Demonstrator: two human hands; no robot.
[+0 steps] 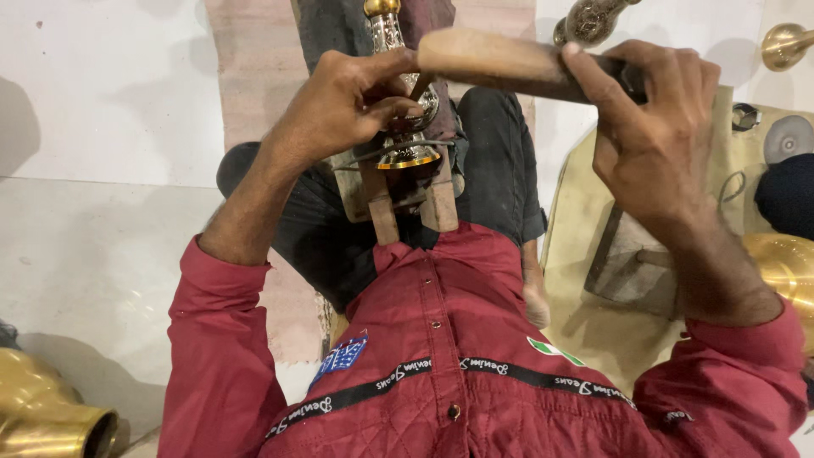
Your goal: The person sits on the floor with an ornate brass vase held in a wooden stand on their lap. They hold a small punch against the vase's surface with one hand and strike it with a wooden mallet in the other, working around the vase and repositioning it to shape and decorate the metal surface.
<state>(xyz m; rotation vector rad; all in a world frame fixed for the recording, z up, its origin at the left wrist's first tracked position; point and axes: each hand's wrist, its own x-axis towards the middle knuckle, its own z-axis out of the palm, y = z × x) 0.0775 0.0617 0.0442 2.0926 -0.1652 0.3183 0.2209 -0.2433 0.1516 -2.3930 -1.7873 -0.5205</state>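
Over the lap, right hand (653, 127) gripping wooden mallet (500, 61), left hand (343, 106) steadying brass piece (405, 148)

Pale tiled floor (102, 246); pinkish mat (254, 68) under seated person; tan sheet (593, 331) at right; brass vessel (42, 411) lower left.

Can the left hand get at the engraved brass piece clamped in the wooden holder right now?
Probably yes: the left hand is already at the engraved brass piece, fingers pinching a thin tool against it. The right hand and its wooden-handled mallet sit above, not between.
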